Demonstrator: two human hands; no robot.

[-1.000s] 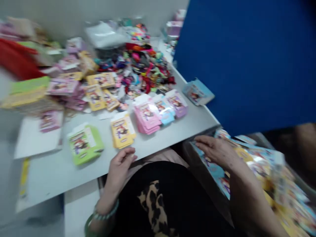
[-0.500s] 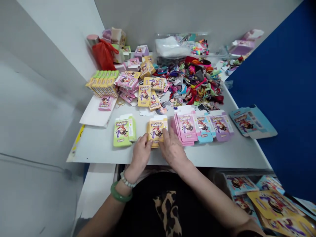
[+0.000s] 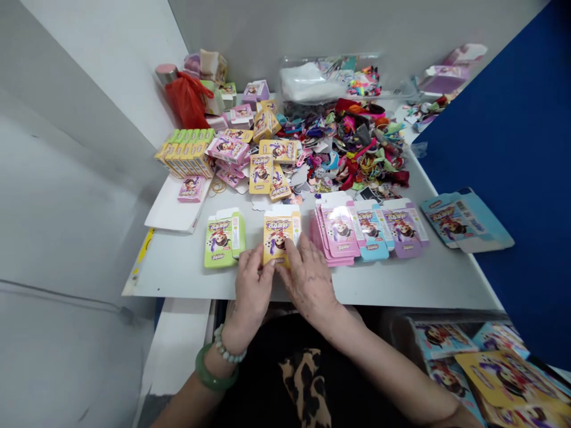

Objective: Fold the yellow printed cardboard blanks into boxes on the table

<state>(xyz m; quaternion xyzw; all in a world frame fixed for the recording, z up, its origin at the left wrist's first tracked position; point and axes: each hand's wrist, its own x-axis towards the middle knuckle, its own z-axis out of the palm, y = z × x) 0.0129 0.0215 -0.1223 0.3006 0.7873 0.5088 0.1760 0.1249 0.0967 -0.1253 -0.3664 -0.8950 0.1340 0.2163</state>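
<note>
Our left hand [image 3: 253,284] and right hand [image 3: 311,279] bracket the stack of yellow flat cartons [image 3: 282,226]: left fingers at its left edge, right index finger on its printed face near the lower right. We cannot tell whether either hand is clamped on it. We locate this stack near the front edge of the white tabletop [image 3: 379,284], between the green flat cartons [image 3: 218,242] on the left and the pink flat cartons [image 3: 341,229] on the right. Beyond the pink group, blue [image 3: 371,233] and purple flat cartons [image 3: 404,230] follow in line. Behind, we see a heap of hair accessories [image 3: 352,148] and a row of yellow boxes [image 3: 185,159].
</note>
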